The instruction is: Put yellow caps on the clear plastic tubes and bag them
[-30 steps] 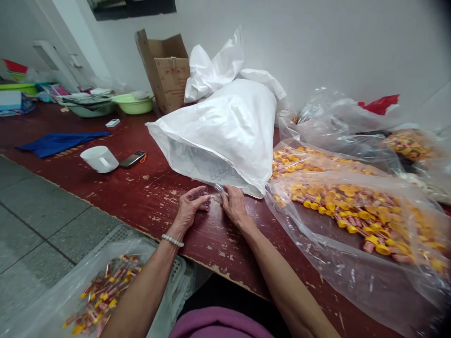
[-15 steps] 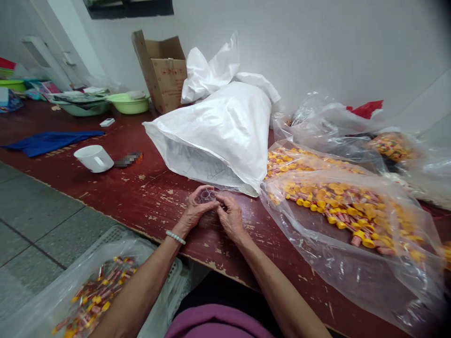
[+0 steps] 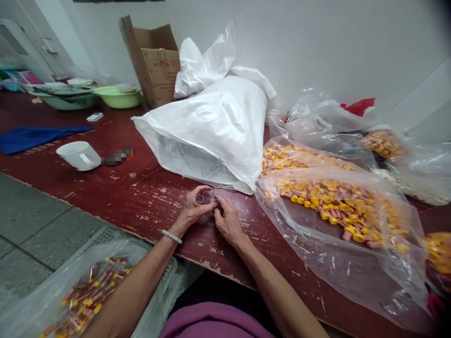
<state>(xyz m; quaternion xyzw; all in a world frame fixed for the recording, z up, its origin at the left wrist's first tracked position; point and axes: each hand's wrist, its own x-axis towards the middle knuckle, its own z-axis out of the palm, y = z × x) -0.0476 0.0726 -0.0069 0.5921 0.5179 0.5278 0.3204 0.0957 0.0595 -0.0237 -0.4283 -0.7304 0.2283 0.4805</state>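
Note:
My left hand [image 3: 193,206], with a beaded bracelet on its wrist, curls around some clear plastic pieces with round rims [image 3: 200,199]. Close beside it, my right hand [image 3: 227,217] has its thumb and fingers pinched together near the same pieces; what it grips is too small to make out. Both hands are over the front part of the worn red table [image 3: 148,188]. Just beyond them lies a white sack [image 3: 225,112], its mouth open toward me, with clear ring-shaped pieces [image 3: 211,171] inside.
A clear bag [image 3: 282,234] of yellow-capped pieces lies to the right. On the left are a white mug [image 3: 80,156], blue cloth [image 3: 38,137] and green basins [image 3: 118,97]. A carton [image 3: 160,70] stands behind. Below the table edge, a lined crate [image 3: 102,239] holds more capped pieces.
The view has shifted slightly, so the mug, sack and bags appear further left. The clear pieces sit at a different angle in my left hand, and the round rims show further apart.

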